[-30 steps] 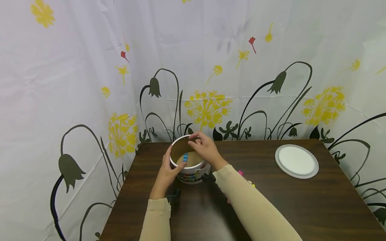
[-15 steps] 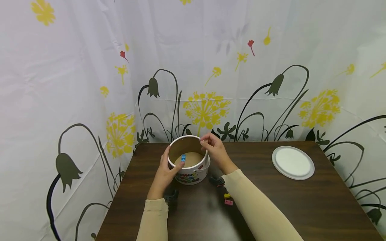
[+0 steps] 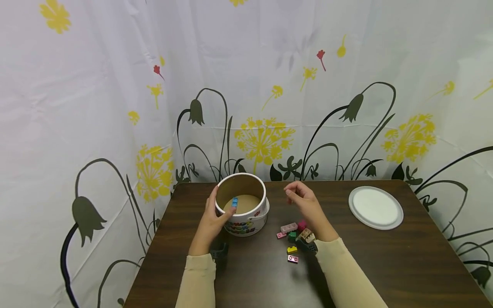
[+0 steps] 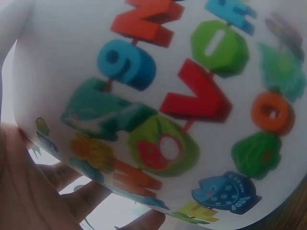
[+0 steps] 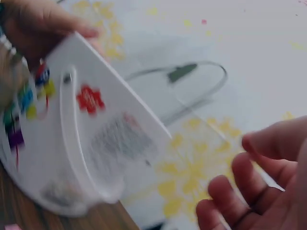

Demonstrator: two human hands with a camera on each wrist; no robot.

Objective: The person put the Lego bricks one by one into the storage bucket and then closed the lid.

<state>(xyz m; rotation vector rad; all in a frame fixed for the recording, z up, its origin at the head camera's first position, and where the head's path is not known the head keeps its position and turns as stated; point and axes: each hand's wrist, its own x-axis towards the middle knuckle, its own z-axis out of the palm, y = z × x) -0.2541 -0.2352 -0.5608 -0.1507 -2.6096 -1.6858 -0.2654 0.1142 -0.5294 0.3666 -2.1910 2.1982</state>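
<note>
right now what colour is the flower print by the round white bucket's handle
The flower print is red, clearest in the right wrist view.

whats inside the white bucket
Inside the white bucket, the head view shows a small blue brick just beyond the thumb of the left hand; whether they touch is unclear. Some tan bottom shows beside it. The near wall and thumb hide the nearest part.
</note>
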